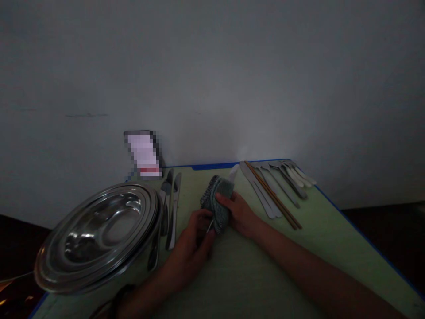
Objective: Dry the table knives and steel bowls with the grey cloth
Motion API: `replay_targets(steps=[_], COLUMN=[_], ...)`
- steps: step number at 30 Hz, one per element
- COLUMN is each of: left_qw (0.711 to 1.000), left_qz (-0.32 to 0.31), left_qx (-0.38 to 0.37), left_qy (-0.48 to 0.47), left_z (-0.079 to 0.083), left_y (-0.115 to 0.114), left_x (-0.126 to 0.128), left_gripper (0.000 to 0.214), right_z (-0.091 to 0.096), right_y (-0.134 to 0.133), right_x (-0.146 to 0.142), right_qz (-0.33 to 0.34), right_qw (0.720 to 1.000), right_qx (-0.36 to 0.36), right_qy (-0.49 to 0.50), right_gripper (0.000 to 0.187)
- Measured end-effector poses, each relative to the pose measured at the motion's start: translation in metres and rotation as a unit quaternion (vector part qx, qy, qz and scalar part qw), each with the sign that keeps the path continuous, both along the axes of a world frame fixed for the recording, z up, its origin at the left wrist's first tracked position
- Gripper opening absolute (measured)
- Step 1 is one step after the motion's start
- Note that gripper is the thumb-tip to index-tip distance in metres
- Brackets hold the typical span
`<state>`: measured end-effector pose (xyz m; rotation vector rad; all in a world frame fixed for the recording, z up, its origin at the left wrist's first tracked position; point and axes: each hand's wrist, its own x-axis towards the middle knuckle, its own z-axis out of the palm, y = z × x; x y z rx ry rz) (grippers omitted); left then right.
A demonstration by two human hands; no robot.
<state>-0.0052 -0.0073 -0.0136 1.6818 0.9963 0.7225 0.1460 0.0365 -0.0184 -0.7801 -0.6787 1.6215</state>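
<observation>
Over the middle of the table, my left hand (197, 237) is closed on the handle end of a table knife (234, 173). Its pale blade tip sticks out beyond a folded grey-green cloth (219, 201). My right hand (241, 212) grips that cloth around the blade, thumb pressed on top. Most of the knife is hidden by the cloth and my fingers. Left of my left hand lie more knives (174, 212) and a spoon (166, 188), beside the metal bowls.
Stacked shiny metal bowls (151, 195) fill the table's left side. A phone (142, 153), its screen blurred out, leans on the wall behind. At right lie two knives (257, 190), wooden chopsticks (275, 197), metal cutlery (285, 190) and white-handled pieces (300, 177). Blue trim edges the green table (245, 274).
</observation>
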Motion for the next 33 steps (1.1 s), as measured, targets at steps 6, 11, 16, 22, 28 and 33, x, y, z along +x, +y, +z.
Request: replay_targets(steps=[6,11,16,22,28,33], left_qw=[1.000,0.997,0.999,1.000,1.000,1.000], left_qz=[-0.003,-0.029,-0.019,-0.009,-0.018,-0.008], left_qx=[0.006,0.043,0.017,0.003,0.006,0.010], left_qy=[0.005,0.052,0.019,0.013,0.017,0.013], left_z=[0.0013,0.0014,0.0040,0.0064,0.0041,0.0039], left_y=[-0.0009,0.0012,0.0007,-0.0006,0.0006,-0.0002], left_x=[-0.0003,-0.0010,0.0002,0.0019,0.0010,0.0018], left_gripper=[0.029,0.039,0.043,0.043,0.044,0.045], right_z=[-0.0002,0.0015,0.0025,0.0052,0.0057,0.0039], right_y=[0.0010,0.0013,0.0014,-0.0010,-0.0019,-0.0013], right_x=[-0.0011,-0.0008,-0.0002,0.0018,0.0025,0.0030], right_qz=[-0.019,-0.022,-0.008,0.017,0.024,0.027], right_qw=[0.998,0.997,0.996,0.999,0.999,0.999], right_qx=[-0.054,-0.071,-0.071,-0.021,-0.024,-0.016], right_qy=[0.016,0.027,0.045,0.030,0.009,0.024], right_gripper=[0.035,0.034,0.026,0.020,0.023,0.024])
